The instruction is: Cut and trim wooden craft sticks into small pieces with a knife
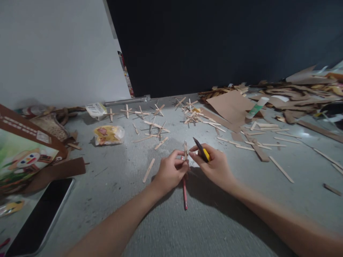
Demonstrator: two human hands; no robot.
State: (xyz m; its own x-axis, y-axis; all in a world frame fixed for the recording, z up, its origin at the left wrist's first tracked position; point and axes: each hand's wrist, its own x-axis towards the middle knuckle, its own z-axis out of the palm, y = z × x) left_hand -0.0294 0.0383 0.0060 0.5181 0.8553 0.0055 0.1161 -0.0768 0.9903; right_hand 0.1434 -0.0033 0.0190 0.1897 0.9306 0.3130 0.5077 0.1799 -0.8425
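My left hand (171, 169) is closed around a short wooden craft stick (185, 150), which stands up from its fingers. In my right hand (214, 164) lies a yellow and black utility knife (203, 151), its tip pointing up and away to the left. The fingertips of that hand come close to the stick; whether they touch it I cannot tell. A pink pencil (184, 196) lies on the floor under my left hand, its upper part hidden. Left of that hand rests one loose craft stick (148, 170).
Crossed stick pieces (158, 125) stand ahead. To the right are loose sticks (265, 126), a glue stick (257, 107) and a cardboard sheet (227, 107). A phone (40, 217), a printed brown bag (26, 153) and a yellow packet (108, 135) lie left.
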